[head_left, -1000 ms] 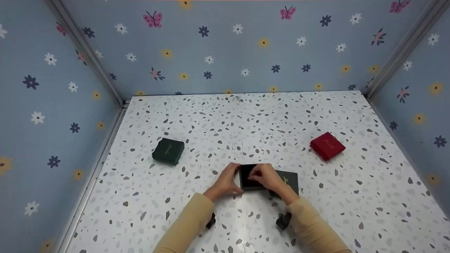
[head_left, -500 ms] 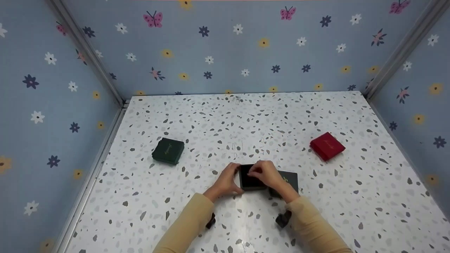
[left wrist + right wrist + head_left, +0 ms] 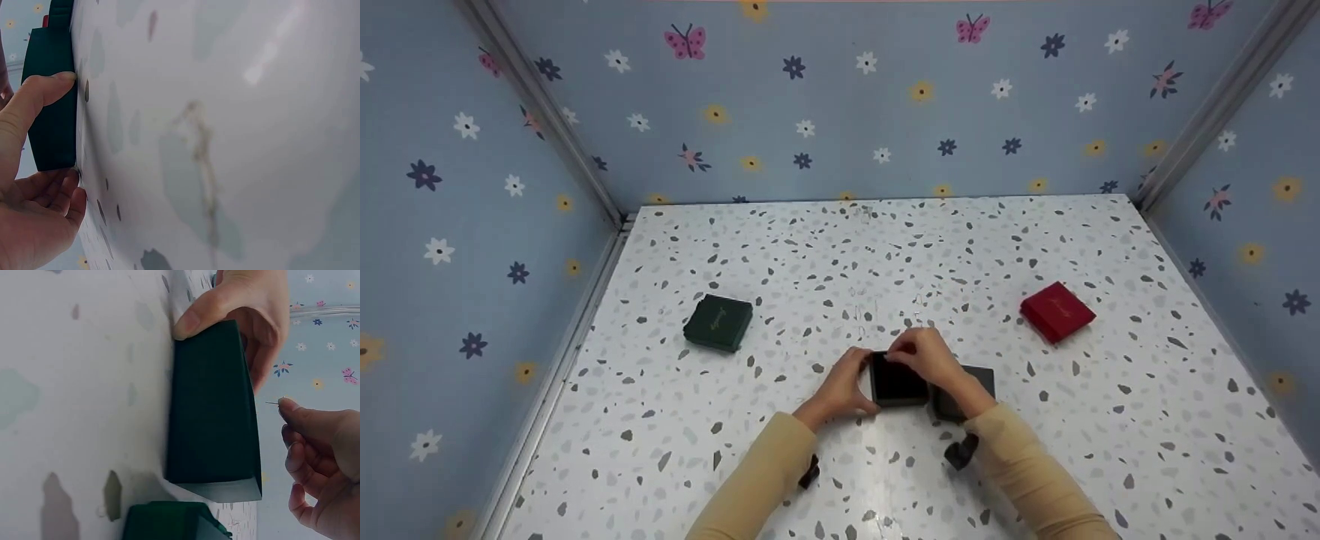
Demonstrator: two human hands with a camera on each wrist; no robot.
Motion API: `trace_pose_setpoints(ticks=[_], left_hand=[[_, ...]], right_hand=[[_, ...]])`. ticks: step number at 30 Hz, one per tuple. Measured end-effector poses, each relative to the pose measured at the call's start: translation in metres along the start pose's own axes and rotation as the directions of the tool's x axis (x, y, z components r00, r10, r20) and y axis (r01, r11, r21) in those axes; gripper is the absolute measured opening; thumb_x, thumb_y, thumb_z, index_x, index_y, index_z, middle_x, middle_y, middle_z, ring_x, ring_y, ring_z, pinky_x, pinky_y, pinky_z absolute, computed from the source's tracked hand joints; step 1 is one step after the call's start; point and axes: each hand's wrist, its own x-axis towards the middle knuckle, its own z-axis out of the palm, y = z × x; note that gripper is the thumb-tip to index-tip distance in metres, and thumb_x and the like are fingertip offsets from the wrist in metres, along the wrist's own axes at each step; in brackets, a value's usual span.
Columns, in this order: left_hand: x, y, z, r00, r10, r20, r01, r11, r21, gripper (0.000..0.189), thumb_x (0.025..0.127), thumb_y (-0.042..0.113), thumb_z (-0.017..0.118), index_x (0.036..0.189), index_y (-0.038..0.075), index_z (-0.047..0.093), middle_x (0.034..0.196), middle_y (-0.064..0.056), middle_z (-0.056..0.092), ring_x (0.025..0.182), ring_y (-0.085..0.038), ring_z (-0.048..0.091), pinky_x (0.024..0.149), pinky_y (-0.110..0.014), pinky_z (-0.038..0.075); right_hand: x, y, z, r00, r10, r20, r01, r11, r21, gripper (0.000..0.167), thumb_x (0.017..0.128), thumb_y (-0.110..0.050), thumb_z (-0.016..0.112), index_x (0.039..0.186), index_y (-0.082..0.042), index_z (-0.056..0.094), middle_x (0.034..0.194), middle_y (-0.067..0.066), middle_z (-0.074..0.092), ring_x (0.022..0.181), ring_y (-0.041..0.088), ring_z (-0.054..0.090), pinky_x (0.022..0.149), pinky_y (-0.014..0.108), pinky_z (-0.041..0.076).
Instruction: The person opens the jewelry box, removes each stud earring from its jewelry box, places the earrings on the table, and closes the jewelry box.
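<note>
A dark green jewelry box base (image 3: 900, 388), its black inside facing up, rests on the table in the middle. My left hand (image 3: 840, 386) grips its left side, thumb on the near wall and fingers round the far corner. Over the base's far edge, my right hand (image 3: 928, 358) pinches a thin metal pin (image 3: 272, 403) between thumb and forefinger; in the right wrist view it is held apart from the box wall (image 3: 211, 410). What the pin belongs to is hidden by the fingertips. The dark box lid (image 3: 979, 379) lies just right of the base, partly under my right wrist.
A closed green jewelry box (image 3: 718, 323) lies at the left. A closed red jewelry box (image 3: 1057, 312) lies farther back at the right. The speckled table (image 3: 840, 255) is bounded by flower-patterned walls (image 3: 870, 97) at the back and both sides.
My right hand has risen from inside the base and moved back toward its far edge, pinching the pin. More of the black inside shows. My left hand has stayed on the base.
</note>
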Motion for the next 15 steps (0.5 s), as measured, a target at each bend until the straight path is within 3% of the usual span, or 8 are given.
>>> trace_pose_setpoints(ticks=[10,15], left_hand=[[0.000,0.000,-0.001,1.000,0.006,0.002,-0.006,1.000,0.016,0.082,0.046,0.009,0.082,0.116,-0.006,0.043,0.106,-0.014,0.046,0.097,-0.024,0.046,0.090,-0.032,0.038],[0.000,0.002,-0.001,1.000,-0.021,0.014,0.020,1.000,0.022,0.083,0.047,0.010,0.083,0.118,-0.005,0.042,0.108,-0.013,0.046,0.098,-0.024,0.046,0.090,-0.033,0.037]], right_hand=[[0.015,0.002,-0.008,1.000,0.028,-0.014,-0.027,1.000,0.007,0.004,0.075,-0.007,0.068,0.073,-0.003,0.069,0.069,0.001,0.063,0.061,0.009,0.051,0.054,0.021,0.042],[0.021,0.007,-0.013,1.000,0.016,-0.020,-0.016,1.000,-0.004,0.005,0.075,-0.007,0.069,0.072,-0.002,0.069,0.069,0.003,0.064,0.060,0.010,0.053,0.053,0.022,0.043]])
